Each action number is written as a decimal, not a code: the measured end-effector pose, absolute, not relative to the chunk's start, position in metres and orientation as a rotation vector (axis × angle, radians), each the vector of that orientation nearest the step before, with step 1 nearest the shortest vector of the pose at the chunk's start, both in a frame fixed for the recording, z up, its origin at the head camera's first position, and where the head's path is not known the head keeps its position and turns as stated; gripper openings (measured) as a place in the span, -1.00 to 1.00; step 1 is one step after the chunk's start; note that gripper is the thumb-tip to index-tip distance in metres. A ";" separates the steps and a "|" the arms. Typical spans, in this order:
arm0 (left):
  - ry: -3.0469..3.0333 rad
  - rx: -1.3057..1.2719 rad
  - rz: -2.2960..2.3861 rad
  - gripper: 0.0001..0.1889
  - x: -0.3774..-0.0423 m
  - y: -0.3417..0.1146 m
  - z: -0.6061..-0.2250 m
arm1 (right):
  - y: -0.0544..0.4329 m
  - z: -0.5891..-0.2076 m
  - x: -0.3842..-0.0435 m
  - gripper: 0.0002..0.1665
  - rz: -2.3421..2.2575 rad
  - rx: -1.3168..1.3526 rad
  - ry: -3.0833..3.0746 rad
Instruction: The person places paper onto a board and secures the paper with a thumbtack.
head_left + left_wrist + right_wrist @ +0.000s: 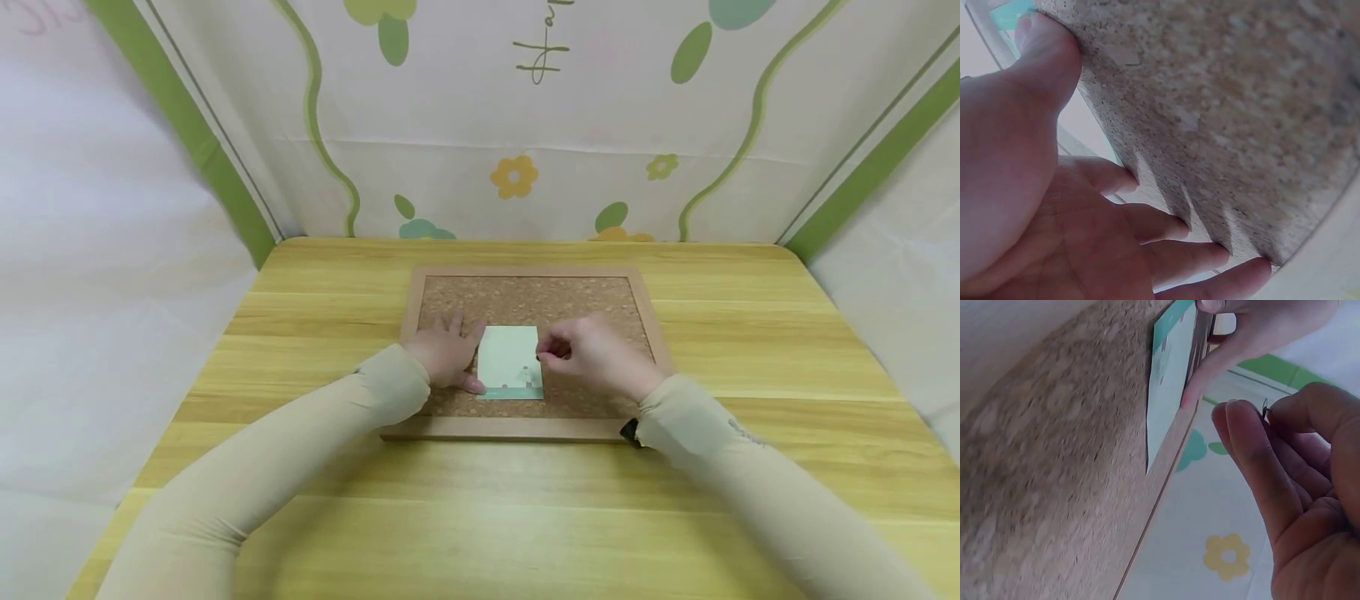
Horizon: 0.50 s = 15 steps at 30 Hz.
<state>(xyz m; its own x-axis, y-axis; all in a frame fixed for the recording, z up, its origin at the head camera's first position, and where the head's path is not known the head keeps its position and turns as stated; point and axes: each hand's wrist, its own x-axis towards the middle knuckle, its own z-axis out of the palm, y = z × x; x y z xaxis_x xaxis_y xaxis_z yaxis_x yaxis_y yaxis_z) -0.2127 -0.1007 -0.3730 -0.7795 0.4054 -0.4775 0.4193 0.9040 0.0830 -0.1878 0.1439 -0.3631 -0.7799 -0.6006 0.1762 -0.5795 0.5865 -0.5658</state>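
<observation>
A pale green sheet of note paper [510, 358] with a darker green bottom strip lies on a framed cork board [585, 292]. My left hand [447, 354] is spread at the paper's left edge. Its thumb rests on the lower left corner, and the index fingertip is at the left edge higher up; the other fingertips touch the cork in the left wrist view. Above the paper's right edge, my right hand [596, 354] pinches a small thin dark pin [1265, 410] between thumb and fingers. In the right wrist view the pin is held off the board, its shape mostly hidden.
The cork board's wooden frame [510, 428] lies on a wood-grain table [480, 517]. Behind the table hangs a white cloth [435, 108] printed with flowers and leaves. A small black object [631, 432] shows by the right cuff at the board's front edge.
</observation>
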 end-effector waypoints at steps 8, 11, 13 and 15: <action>2.562 0.564 -0.031 0.15 -0.212 -0.101 -0.373 | 0.132 -0.368 -0.185 -0.95 -1.114 -0.918 2.729; 2.553 0.558 -0.029 0.15 -0.213 -0.099 -0.373 | 0.133 -0.370 -0.185 -0.94 -1.238 -0.810 2.673; 2.550 0.554 -0.025 0.15 -0.213 -0.098 -0.372 | 0.133 -0.371 -0.186 -0.89 -1.333 -0.764 2.608; 2.551 0.552 -0.023 0.15 -0.213 -0.098 -0.372 | 0.134 -0.371 -0.187 -0.83 -1.409 -0.733 2.538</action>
<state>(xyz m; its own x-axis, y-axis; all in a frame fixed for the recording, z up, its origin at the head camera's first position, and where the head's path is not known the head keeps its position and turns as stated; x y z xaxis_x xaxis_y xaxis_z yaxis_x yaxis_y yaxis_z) -0.2129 -0.0980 -0.3716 -0.7786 0.3803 -0.4992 0.3892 0.9166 0.0913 -0.1872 0.1344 -0.3706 -0.8699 -0.4819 0.1051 -0.3440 0.4400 -0.8295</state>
